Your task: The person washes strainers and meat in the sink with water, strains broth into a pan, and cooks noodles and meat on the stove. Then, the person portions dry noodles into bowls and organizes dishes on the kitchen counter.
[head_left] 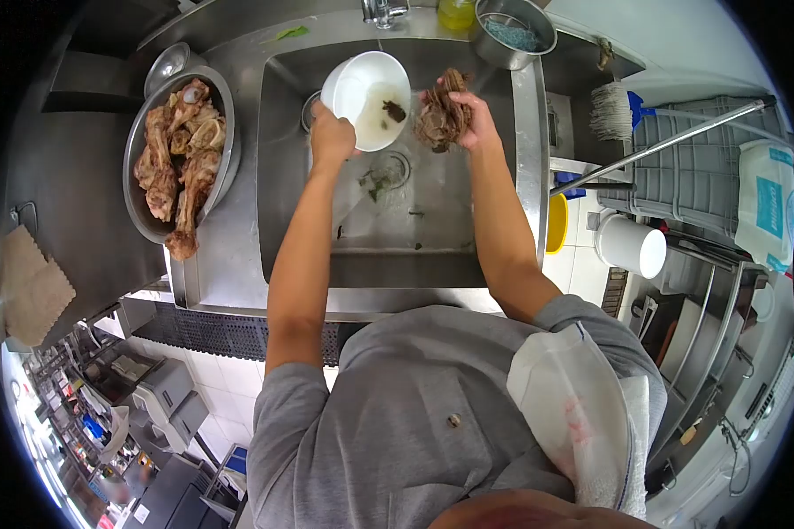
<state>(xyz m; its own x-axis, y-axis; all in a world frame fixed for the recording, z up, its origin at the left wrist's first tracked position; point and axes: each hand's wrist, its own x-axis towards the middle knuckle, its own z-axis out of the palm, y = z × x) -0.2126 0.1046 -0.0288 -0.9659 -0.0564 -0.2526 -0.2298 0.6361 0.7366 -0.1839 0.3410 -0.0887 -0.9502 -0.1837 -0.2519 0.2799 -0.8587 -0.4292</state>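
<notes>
My left hand grips the rim of a white bowl, tilted over the steel sink. Cloudy liquid and a few dark scraps lie in the bowl. To its right, my right hand is closed around a brown, wrinkled, layered clump, which looks like soaked mushrooms or leaves; its exact kind is unclear. The clump is held apart from the bowl. Below the bowl, the sink drain has greenish scraps around it, and small dark bits are scattered over the basin floor.
A steel bowl of large meaty bones stands on the left counter. The faucet is at the sink's back edge. A steel pot holding bluish mesh sits back right. A white bucket is on the right.
</notes>
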